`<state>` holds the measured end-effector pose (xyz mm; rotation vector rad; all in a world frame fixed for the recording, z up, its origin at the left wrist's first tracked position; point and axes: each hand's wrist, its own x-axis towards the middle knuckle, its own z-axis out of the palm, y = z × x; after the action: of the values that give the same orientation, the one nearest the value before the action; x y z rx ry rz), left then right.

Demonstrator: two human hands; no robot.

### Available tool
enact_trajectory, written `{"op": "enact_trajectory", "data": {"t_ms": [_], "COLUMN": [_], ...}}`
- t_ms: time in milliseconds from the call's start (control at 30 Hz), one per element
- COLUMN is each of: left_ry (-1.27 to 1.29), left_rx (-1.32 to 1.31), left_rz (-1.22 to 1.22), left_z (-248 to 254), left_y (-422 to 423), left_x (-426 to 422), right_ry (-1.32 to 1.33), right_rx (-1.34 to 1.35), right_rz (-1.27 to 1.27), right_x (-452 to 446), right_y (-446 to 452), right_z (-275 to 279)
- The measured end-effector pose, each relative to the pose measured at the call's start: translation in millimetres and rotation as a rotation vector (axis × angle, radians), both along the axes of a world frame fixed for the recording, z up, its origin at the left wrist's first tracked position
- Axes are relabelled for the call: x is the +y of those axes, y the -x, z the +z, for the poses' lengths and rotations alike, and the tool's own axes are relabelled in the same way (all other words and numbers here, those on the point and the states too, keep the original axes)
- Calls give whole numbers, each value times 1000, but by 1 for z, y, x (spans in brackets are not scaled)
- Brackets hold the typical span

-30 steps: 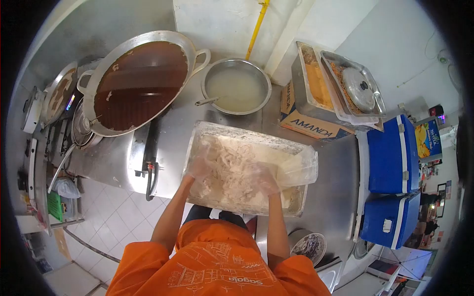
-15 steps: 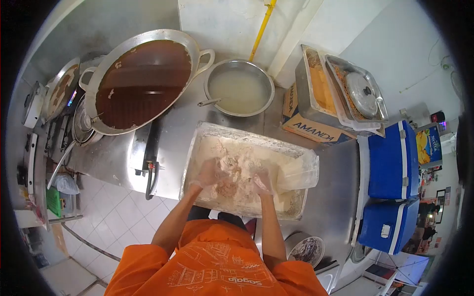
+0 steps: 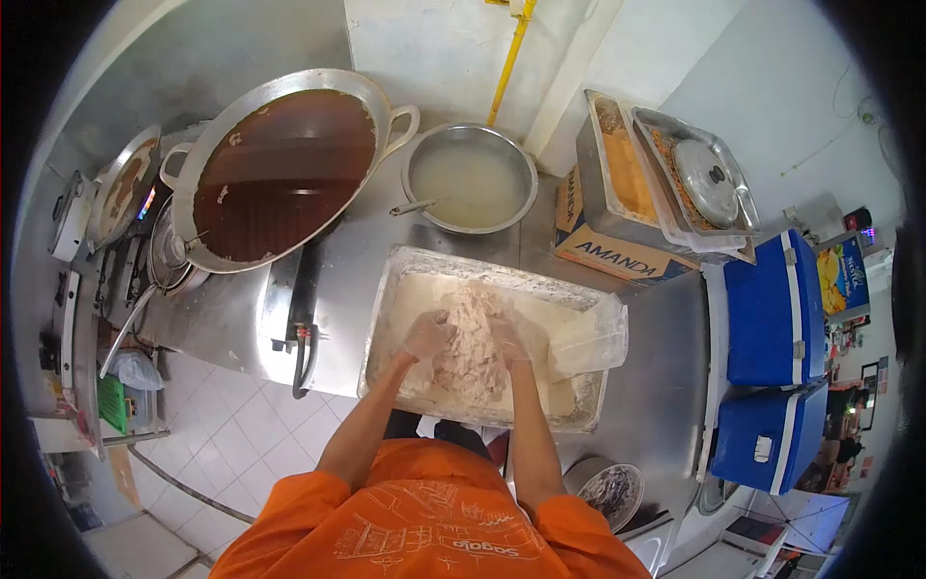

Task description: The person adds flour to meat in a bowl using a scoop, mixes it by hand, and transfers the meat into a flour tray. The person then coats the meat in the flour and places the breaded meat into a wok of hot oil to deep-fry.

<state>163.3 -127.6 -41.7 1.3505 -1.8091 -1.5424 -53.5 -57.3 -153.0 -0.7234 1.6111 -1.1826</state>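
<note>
A metal tray [image 3: 386,289] of pale flour [image 3: 410,294] lies in front of me. In its middle is a heap of flour-coated pieces [image 3: 470,347], lumpy and pinkish white; their kind is hidden by the coating. My left hand [image 3: 430,335], in a thin clear glove, curves round the heap's left side. Against the right side my gloved right hand [image 3: 508,340] is cupped, fingers partly buried. The heap is gathered between both hands. A clear plastic container [image 3: 588,338] rests tilted in the flour at the tray's right end.
Behind the tray stands a steel bowl of cloudy liquid [image 3: 470,183] with a handle sticking out. A wide pan of brown oil [image 3: 280,183] is at the left. Stacked trays on a carton [image 3: 617,253] and blue coolers [image 3: 767,309] stand right. A bowl [image 3: 612,492] sits near my right elbow.
My hands have closed in on the coated pieces and gathered them into a taller heap between them. The left hand's fingers have turned inward. The view has shifted slightly.
</note>
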Motion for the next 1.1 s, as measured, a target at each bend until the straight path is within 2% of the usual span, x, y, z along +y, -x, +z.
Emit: {"op": "enact_trajectory", "data": {"t_ms": [33, 67, 133, 167, 267, 367, 400, 433, 467, 533, 567, 667, 700, 767, 833, 900, 967, 1000, 1100], "left_ry": [44, 87, 59, 47, 138, 411, 333, 254, 172, 134, 118, 76, 102, 138, 359, 499, 555, 556, 574], "left_rx": [10, 21, 164, 235, 104, -528, -567, -605, -641, -480, -400, -206, -161, -66, -176, -220, -192, -198, -162], "left_rz": [24, 49, 66, 74, -31, -89, -214, -337, -457, -278, -190, -150, -170, -204, -212, -208, -190, -190, -176], "left_z": [6, 13, 46, 54, 55, 23, 26, 30, 32, 16, 6, -17, 1, 37, 44, 60, 93, 104, 126], "left_y": [-3, -5, -5, -5, -18, -52, -57, -63, -66, -46, -33, -11, -14, -22, -27, -29, -25, -25, -25], "left_x": [4, 9, 14, 14, 8, 15, 19, 23, 30, 54, 63, 70, 67, 66, 63, 58, 54, 52, 45], "right_ry": [5, -59, -68, -9, 204, 284, 281, 36, -217, -314, -149, 325, 479, 383, 214, -11, -208, -302, 147], "right_rx": [14, 263, 443, 376, 453, 796, 929, 994, 1035, 988, 925, 716, 639, 958, 1217, 1410, 1146, 1009, 1018], "right_rz": [-7, 83, 124, 71, 147, 173, 151, 476, 800, 1053, 979, 731, 643, 615, 621, 656, 491, 407, 78], "right_x": [4, 8, 20, 26, 45, 72, 76, 77, 76, 79, 84, 103, 101, 104, 107, 93, 67, 62, 71], "right_y": [2, 3, 1, 1, 10, 23, 21, 18, 4, -4, -3, 3, 3, 15, 18, 4, -22, -29, -29], "right_z": [-6, 17, 51, 59, 77, 57, 61, 65, 95, 104, 83, 2, -3, -3, 24, 123, 228, 251, 240]}}
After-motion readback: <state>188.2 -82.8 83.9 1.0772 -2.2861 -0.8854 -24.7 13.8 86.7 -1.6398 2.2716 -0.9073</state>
